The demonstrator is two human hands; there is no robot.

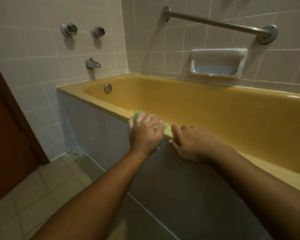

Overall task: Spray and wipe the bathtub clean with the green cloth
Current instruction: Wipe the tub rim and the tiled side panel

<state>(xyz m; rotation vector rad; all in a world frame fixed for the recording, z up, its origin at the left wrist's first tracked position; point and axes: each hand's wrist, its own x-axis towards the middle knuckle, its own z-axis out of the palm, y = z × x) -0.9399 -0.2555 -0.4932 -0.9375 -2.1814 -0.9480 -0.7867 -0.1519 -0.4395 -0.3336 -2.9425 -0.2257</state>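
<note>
Yellow bathtub rim (97, 102), green cloth (137, 114) under left hand (145, 132)

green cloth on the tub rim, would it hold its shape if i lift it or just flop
Probably floppy: the green cloth is bunched under the left hand, with bits poking out on several sides. Likely light, since one hand covers it. It should slide easily on the glossy bathtub rim.

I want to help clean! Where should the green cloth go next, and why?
Probably slide the left hand and green cloth along the bathtub rim toward the taps: the right hand rests on the rim just the other side.
</note>
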